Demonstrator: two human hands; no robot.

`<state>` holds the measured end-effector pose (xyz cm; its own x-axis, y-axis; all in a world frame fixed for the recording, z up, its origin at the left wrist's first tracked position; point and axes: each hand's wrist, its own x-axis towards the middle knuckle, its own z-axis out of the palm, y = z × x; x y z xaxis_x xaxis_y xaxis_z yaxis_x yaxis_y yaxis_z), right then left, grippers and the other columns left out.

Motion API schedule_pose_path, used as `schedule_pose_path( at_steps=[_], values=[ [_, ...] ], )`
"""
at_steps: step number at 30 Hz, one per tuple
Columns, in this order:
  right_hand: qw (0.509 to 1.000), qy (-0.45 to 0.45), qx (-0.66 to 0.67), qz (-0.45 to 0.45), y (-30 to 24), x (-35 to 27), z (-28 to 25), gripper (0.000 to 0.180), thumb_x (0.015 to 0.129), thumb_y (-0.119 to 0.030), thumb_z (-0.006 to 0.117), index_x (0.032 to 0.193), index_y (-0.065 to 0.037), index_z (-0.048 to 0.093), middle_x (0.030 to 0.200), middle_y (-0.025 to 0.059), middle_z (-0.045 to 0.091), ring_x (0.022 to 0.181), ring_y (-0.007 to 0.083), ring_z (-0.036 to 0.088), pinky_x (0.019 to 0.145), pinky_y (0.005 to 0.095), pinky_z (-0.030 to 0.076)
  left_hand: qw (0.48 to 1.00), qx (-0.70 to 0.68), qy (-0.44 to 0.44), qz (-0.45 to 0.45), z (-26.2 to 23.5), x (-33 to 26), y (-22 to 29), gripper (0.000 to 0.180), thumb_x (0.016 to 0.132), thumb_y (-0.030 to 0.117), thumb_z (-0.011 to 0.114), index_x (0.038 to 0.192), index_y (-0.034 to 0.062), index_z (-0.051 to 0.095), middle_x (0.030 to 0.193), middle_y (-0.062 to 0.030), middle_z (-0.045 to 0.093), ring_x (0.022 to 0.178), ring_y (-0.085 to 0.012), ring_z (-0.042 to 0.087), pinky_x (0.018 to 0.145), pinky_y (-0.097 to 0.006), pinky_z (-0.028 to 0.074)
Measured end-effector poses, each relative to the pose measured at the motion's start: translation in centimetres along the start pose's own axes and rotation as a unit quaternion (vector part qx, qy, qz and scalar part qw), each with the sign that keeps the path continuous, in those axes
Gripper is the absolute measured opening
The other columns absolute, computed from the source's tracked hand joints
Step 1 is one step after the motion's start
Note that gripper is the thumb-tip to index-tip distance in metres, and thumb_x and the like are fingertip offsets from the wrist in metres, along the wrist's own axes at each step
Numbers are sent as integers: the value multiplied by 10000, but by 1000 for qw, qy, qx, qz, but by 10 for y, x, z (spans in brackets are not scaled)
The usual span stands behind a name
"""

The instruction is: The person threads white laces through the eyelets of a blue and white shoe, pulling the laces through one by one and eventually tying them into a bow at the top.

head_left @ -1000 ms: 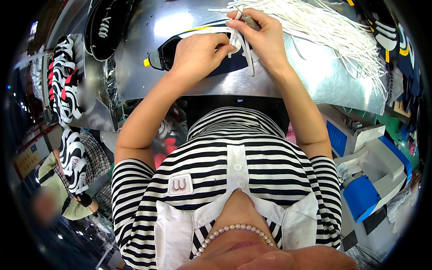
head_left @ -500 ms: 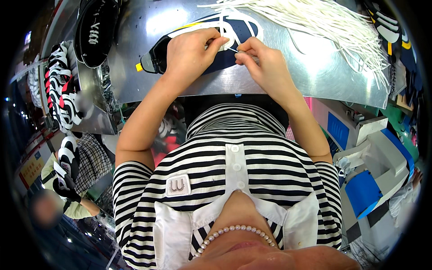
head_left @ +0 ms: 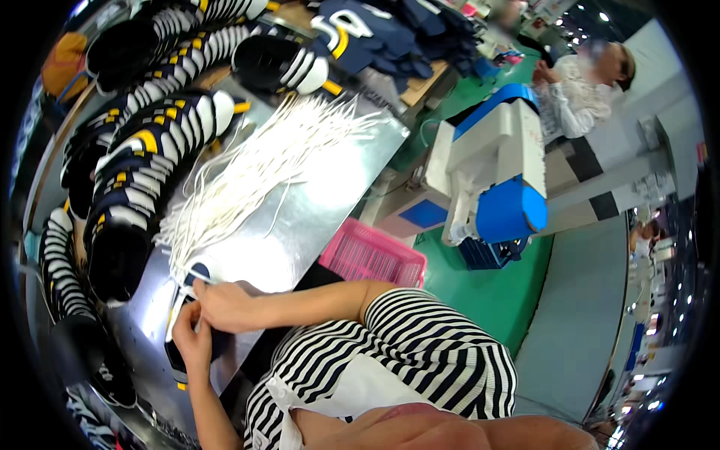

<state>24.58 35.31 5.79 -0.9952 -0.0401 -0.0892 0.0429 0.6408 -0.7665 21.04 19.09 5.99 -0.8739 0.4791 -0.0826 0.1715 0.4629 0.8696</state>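
Observation:
A dark navy shoe upper (head_left: pixel 177 358) with a yellow tip lies on the shiny metal table (head_left: pixel 315 202) at the lower left. My left hand (head_left: pixel 191 339) grips the upper from below. My right hand (head_left: pixel 223 305) sits just above it, fingers pinched on a white lace (head_left: pixel 187 289) at the upper's opening. The two hands touch each other over the shoe. A big loose bundle of white laces (head_left: pixel 251 176) fans out across the table beyond my hands.
Rows of navy shoe uppers (head_left: pixel 142 150) with white stripes and yellow trim line the table's far side. A pink basket (head_left: pixel 371 256) stands by the table edge. A white and blue machine (head_left: pixel 499 169) is on the green floor; another person (head_left: pixel 581 82) works beyond it.
The view has swung round, so the table now lies at the left and the machine and floor show. Both hands stay together on the shoe upper and lace.

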Motion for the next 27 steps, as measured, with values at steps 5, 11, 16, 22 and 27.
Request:
schedule_pose_path(
  at_steps=[5,11,16,22,27],
  values=[
    [995,79,20,-66,-2,-8,3,303,887,-139,538,1057,86,430,715,232,652,664,422,653,611,496,509,996,55,27,64,5,-4,13,203,853,-9,641,1054,-37,653,929,-132,682,843,-208,660,805,-319,514],
    [988,-3,-16,-155,37,-49,-45,288,876,-226,669,1085,-81,534,849,159,693,814,362,683,670,415,537,966,177,40,186,-16,-35,31,182,823,-33,636,1002,-8,649,868,-156,639,794,-336,639,724,-358,502],
    [950,23,310,41,71,-24,-91,350,871,-246,721,1092,-37,546,994,124,664,881,191,647,754,336,523,942,238,14,235,-14,-42,46,166,806,-37,632,960,20,656,776,-136,586,687,-343,591,614,-398,463],
    [957,21,281,-64,36,-12,-59,490,764,-275,827,1076,-100,491,931,52,561,870,151,526,763,291,436,997,4,-77,-13,-32,-37,18,350,967,249,621,1181,-27,650,1095,-160,696,994,-239,655,898,-296,478],
    [952,-1,298,-68,30,-14,-51,543,753,-277,835,1117,-106,471,916,68,592,826,176,561,732,308,450,925,-186,-134,-304,-32,-24,17,372,968,303,635,1226,36,652,1121,-39,676,1002,-110,600,925,-251,435]
  ],
)
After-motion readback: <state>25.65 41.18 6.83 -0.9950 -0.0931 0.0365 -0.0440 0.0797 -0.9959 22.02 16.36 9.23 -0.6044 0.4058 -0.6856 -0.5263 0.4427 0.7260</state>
